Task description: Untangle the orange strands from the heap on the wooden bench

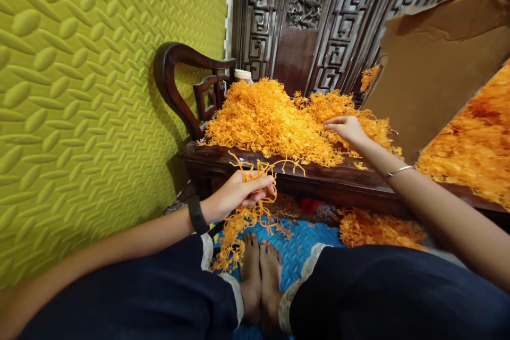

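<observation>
My left hand [249, 189], with a black band at the wrist, is closed around a bunch of orange stringy pieces [235, 234]. Strands stick out above the fingers and hang down below them. In front of it, a large heap of the same orange pieces [266, 122] lies on a dark wooden bench [215, 162]. At the right part of this heap is my right hand [345, 128], a silver bangle on its forearm. Its thumb and fingertips are pressed together at the pieces; what they hold, if anything, is too small to make out.
A cardboard sheet [442, 64] stands on the bench at the right, with another orange heap [474, 138] beyond it. More orange pieces [378, 228] lie below the bench. A curved armrest [167, 74] and yellow padded wall [99, 90] are at left.
</observation>
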Demonstrator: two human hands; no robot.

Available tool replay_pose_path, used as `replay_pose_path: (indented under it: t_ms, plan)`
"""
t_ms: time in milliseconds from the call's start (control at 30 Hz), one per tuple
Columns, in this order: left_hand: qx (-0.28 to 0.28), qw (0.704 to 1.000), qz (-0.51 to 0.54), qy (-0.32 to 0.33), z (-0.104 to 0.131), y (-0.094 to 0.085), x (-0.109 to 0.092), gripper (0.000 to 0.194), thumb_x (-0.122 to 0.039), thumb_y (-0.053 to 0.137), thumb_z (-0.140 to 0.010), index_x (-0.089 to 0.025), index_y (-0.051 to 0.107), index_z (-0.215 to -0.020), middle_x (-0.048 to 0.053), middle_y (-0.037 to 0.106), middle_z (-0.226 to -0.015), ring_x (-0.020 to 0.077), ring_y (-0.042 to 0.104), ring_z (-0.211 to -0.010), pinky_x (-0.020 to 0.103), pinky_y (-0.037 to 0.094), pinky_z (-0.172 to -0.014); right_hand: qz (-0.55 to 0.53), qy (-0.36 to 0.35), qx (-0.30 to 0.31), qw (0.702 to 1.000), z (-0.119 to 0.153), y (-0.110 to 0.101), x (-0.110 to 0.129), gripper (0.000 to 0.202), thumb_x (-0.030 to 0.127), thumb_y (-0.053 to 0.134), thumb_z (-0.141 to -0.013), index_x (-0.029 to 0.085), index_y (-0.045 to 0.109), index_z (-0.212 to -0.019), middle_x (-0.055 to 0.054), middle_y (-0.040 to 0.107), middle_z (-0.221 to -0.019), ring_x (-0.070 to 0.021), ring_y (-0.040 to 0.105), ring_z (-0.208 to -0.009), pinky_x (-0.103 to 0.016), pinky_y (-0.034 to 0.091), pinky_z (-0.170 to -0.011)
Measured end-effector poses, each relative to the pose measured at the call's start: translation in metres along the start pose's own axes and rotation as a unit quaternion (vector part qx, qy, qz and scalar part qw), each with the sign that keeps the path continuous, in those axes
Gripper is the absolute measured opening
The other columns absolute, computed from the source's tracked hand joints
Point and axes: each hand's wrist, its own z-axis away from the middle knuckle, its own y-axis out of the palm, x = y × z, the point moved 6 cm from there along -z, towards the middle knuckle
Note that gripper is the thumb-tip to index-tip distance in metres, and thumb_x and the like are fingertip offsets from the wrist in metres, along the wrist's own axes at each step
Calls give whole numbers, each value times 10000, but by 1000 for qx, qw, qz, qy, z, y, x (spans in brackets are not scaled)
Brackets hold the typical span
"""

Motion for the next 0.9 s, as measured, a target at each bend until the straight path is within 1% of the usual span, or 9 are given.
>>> replay_pose_path:
  t_ms: [100, 167, 267, 367, 433, 533, 633, 700, 900]
  plan:
    - [-15, 1000, 10, 11, 0, -3, -1, 280, -397, 525, -817, -132, 592, -752, -62, 403, -518, 11, 255, -374, 181, 140, -381, -10, -50, -13, 999, 14, 2, 26, 506, 190, 604, -680, 73, 555, -1171, -133, 667, -961, -192, 605, -767, -321, 462, -718]
    - [-29, 999, 20, 16, 0, -5, -1, 272, -396, 519, -820, -137, 592, -778, -63, 411, -522, 10, 264, -370, 179, 148, -382, -10, -92, 5, 996, 27, 8, 46, 567, 182, 608, -673, 76, 506, -1221, -136, 656, -990, -194, 601, -779, -345, 462, -755]
    - [-34, 999, 20, 17, 1, -6, -1, 269, -393, 535, -808, -132, 592, -786, -65, 413, -522, 8, 273, -376, 172, 148, -380, -73, -148, 28, 986, 52, 14, 77, 411, 189, 597, -683, 95, 582, -1083, -123, 659, -964, -195, 599, -795, -356, 469, -757]
    - [-14, 1000, 17, 2, 0, -3, 1, 267, -386, 571, -786, -121, 596, -773, -69, 410, -521, 4, 268, -390, 163, 150, -381, -195, -211, 57, 956, 88, 11, 113, 207, 255, 576, -743, 128, 626, -899, -87, 664, -908, -188, 607, -825, -348, 475, -760]
    - [1, 1000, 12, -8, 0, 0, 3, 264, -383, 591, -773, -119, 597, -763, -74, 406, -510, 4, 262, -389, 163, 145, -377, -239, -233, 109, 936, 116, 9, 134, 202, 294, 547, -795, 137, 626, -894, -70, 659, -894, -175, 610, -838, -334, 475, -777]
    - [29, 999, -5, -19, 0, 5, 5, 243, -363, 614, -758, -122, 589, -742, -82, 408, -483, 3, 260, -371, 168, 136, -367, -214, -284, 201, 913, 152, 8, 159, 234, 328, 509, -850, 166, 626, -971, -52, 646, -976, -166, 593, -914, -319, 459, -829]
    - [45, 999, -7, -23, 0, 8, 6, 229, -314, 658, -719, -127, 538, -663, -85, 424, -469, 3, 275, -358, 172, 151, -362, -173, -339, 289, 878, 175, 14, 169, 294, 334, 570, -822, 191, 591, -1078, -52, 608, -1089, -167, 562, -988, -309, 445, -864]
    - [49, 999, -10, -20, 2, 9, 5, 222, -252, 701, -670, -129, 517, -653, -84, 448, -492, 5, 312, -377, 170, 194, -374, -153, -352, 314, 868, 179, 19, 167, 258, 312, 598, -804, 180, 608, -1026, -51, 619, -1030, -157, 572, -920, -296, 454, -817]
    - [88, 996, 27, -8, 5, 10, -1, 277, -160, 694, -669, -130, 544, -900, -47, 552, -682, -2, 368, -426, 162, 259, -412, -216, -244, 289, 900, 164, 22, 148, 206, 337, 636, -761, 149, 614, -841, -39, 638, -835, -143, 585, -740, -275, 455, -666]
